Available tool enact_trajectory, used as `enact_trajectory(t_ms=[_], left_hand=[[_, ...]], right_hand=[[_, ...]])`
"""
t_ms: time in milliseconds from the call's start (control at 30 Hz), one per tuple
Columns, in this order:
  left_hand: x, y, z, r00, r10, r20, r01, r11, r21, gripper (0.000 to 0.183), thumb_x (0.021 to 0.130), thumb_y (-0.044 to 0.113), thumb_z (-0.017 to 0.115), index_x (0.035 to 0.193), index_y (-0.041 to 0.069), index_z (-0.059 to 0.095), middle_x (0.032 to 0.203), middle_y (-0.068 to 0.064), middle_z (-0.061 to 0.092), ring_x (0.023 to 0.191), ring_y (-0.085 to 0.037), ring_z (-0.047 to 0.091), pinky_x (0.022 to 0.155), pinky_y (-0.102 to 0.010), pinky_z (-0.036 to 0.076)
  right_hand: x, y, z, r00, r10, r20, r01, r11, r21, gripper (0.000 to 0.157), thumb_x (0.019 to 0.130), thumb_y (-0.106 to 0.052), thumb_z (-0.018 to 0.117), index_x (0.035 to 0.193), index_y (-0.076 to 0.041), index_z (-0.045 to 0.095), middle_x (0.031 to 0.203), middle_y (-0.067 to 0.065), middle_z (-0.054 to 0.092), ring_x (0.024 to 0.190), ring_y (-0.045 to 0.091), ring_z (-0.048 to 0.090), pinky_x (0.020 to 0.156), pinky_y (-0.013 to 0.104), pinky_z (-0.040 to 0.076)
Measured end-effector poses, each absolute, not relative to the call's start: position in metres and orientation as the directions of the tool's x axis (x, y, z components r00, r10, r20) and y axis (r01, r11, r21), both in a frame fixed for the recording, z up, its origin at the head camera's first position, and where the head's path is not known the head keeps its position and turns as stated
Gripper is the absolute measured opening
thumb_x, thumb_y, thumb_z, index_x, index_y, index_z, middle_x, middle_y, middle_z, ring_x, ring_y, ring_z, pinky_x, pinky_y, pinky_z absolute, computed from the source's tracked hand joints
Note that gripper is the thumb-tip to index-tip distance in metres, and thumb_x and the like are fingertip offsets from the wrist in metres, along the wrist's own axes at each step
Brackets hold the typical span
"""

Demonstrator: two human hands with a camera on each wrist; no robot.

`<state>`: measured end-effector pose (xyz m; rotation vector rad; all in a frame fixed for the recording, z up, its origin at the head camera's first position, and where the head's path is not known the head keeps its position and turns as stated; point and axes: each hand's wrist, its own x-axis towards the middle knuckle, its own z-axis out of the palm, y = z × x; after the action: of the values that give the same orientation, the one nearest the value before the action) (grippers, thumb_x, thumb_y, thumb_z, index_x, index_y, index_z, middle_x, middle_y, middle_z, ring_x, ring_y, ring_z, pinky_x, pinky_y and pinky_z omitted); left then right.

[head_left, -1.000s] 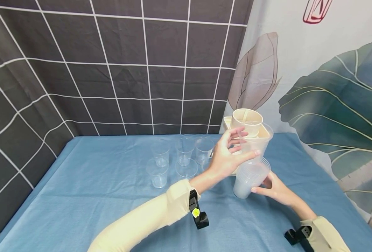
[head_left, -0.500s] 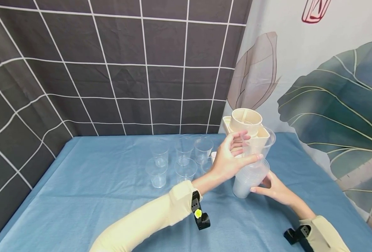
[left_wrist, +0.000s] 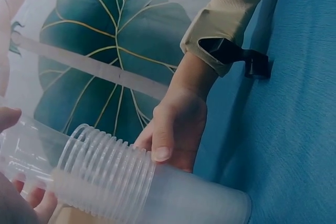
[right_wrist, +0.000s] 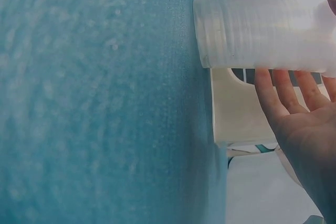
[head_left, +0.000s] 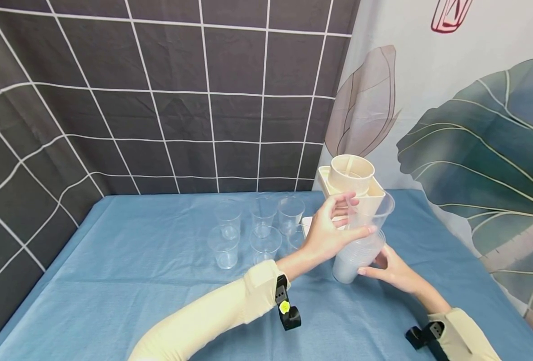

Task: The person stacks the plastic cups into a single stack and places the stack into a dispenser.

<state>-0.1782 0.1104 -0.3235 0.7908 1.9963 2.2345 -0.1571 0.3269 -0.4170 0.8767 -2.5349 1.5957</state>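
At far left on the blue cloth [head_left: 113,281], I see loose clear cups [head_left: 223,245] standing grouped. My left forearm reaches diagonally up and rightward from the near edge, the left hand [head_left: 327,228] raised in front of a cream container [head_left: 329,183]. Its thumb and fingers are clamped on the upper cup [head_left: 376,208], whose base meets the mouth of the cup stack [head_left: 354,258]; how deep it sits I can't tell. The stack stands on the cloth. From the right, my right hand [head_left: 394,271] reaches in low, thumb and fingers gripping the stack's side.
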Motion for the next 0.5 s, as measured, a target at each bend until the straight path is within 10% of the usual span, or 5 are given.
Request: enact_trajectory(t_ms=[500], left_hand=[[-0.1755,0.1116,-0.3285,-0.870,0.351,0.345,0.336,-0.089,0.938,0.066,0.074,0.010,0.080,0.133,0.012,0.051,0.127,-0.004,0.061,0.113,-0.004,0.058,0.099,-0.015,0.045]], right_hand=[[-0.1566,0.3266,-0.4169,-0.838,-0.448,0.310,-0.473,0.316,-0.822,0.082,0.079,0.012,0.065,0.148,-0.003,0.023,0.134,-0.020,0.043,0.119,-0.008,0.046,0.096,0.006,0.038]])
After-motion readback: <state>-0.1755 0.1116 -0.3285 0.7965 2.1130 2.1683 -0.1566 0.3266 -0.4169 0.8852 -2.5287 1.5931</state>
